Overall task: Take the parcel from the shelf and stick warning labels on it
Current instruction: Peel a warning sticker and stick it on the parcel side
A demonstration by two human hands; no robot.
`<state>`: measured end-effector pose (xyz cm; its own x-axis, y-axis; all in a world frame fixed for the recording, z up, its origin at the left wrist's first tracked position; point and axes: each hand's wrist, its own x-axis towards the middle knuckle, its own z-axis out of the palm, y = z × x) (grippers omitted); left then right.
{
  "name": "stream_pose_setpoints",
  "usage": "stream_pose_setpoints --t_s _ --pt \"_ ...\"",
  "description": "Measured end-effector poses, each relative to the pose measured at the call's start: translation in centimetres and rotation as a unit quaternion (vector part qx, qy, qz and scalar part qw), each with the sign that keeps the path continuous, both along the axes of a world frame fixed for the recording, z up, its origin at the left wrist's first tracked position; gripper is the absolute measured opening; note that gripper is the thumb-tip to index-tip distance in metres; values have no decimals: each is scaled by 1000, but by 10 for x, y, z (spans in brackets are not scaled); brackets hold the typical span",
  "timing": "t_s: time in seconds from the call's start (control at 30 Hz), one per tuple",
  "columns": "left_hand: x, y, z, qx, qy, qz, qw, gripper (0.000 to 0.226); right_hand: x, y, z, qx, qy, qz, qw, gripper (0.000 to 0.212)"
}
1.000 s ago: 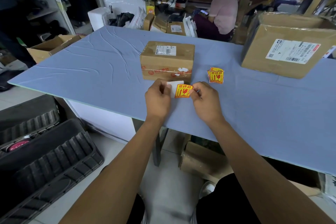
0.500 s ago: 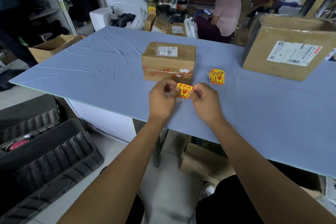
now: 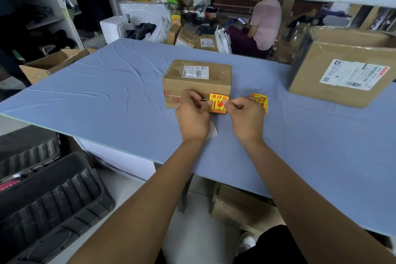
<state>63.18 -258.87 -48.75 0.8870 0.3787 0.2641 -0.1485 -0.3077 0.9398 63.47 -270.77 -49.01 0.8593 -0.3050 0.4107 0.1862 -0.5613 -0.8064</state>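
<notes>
A small brown cardboard parcel (image 3: 197, 80) with a white shipping label on top sits on the blue table (image 3: 107, 96). A yellow-and-red warning label (image 3: 218, 102) is held against the parcel's near side face. My left hand (image 3: 192, 113) pinches its left edge and my right hand (image 3: 246, 115) pinches its right edge. A small stack of the same labels (image 3: 260, 99) lies on the table right of the parcel, partly hidden by my right hand. A white backing paper (image 3: 213, 129) lies on the table under my left wrist.
A larger cardboard box (image 3: 347, 70) with a shipping label stands at the table's right. An open carton (image 3: 49, 64) sits past the left edge. Black plastic trays (image 3: 49, 199) lie on the floor at lower left. A seated person (image 3: 265, 23) is beyond the table.
Both hands carried the peeled label forward from above the table up to the parcel's near side. The white backing paper now lies on the table.
</notes>
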Motion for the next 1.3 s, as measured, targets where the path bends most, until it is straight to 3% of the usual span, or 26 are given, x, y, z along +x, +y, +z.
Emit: stream_pose_setpoints --t_s 0.2,0.53,0.67,0.8,0.93,1.0,1.13,1.2,1.3 --pt "10 -3 -4 -7 -9 18 1000 27 13 -1 -1 -131 -39 -17 990 30" --pt "14 -8 -6 3 -20 9 1000 28 20 -5 5 -221 -2 -40 974 38" --pt "14 -11 -3 3 -13 2 1000 28 21 -6 8 -234 35 -61 970 43" --pt "15 -10 -1 5 2 4 1000 27 21 -14 12 -204 86 -82 972 62" --pt "18 -7 -5 19 8 -4 1000 23 23 -20 6 -152 71 -70 983 42" --pt "19 -5 -5 44 23 -1 999 23 24 -23 3 -115 33 -36 992 48" --pt "13 3 -5 116 -22 66 991 40 28 -27 7 -114 1 83 990 75" --pt "14 10 -3 186 -39 120 975 62 31 -29 9 -109 3 109 988 71" --pt "25 15 2 225 -14 92 970 91 36 -29 7 -82 -1 132 988 59"
